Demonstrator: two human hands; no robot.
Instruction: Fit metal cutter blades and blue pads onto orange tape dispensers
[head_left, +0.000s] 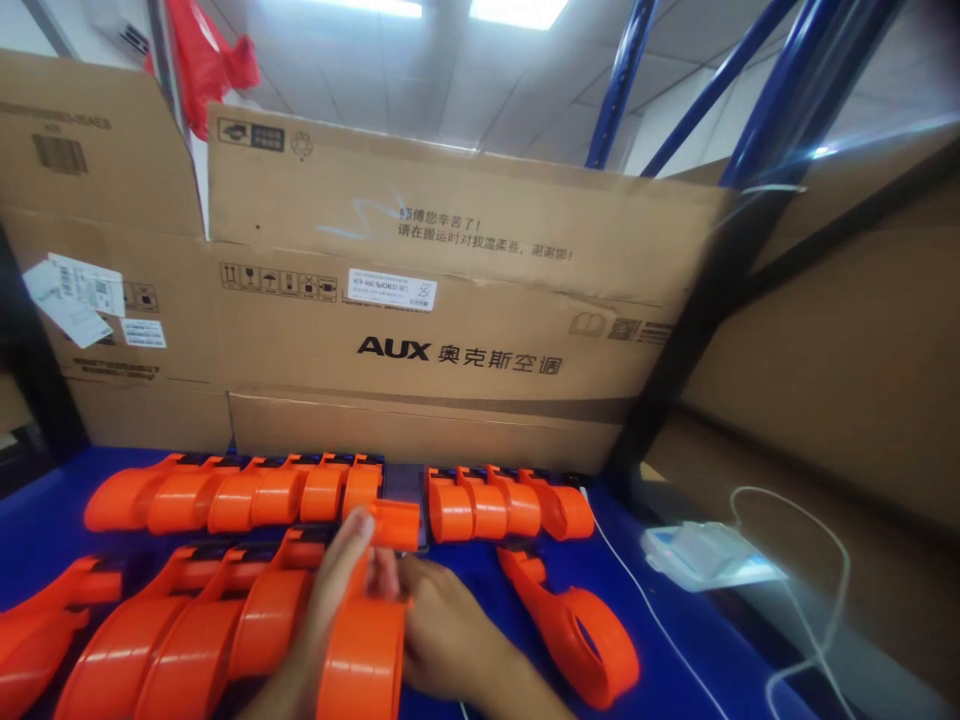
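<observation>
An orange plastic tape dispenser (360, 650), with a wide ring below and a short head at the top, stands upright in my left hand (337, 570). The thumb presses along its side and other fingertips show behind it. Close against the dispenser is my right hand (442, 625), its back toward me and its fingers curled; what they hold is hidden. Left of my hands, several more dispensers (187, 655) lie in a near row. One single dispenser (600, 650) lies to the right.
On the blue table surface (645, 600), a far row of orange dispensers (232, 500) runs to a second group (487, 510). Behind stands a cardboard panel (465, 300). A blue-black post (690, 330), a white cable (637, 585) and a pale plastic-looking packet (705, 555) are on the right.
</observation>
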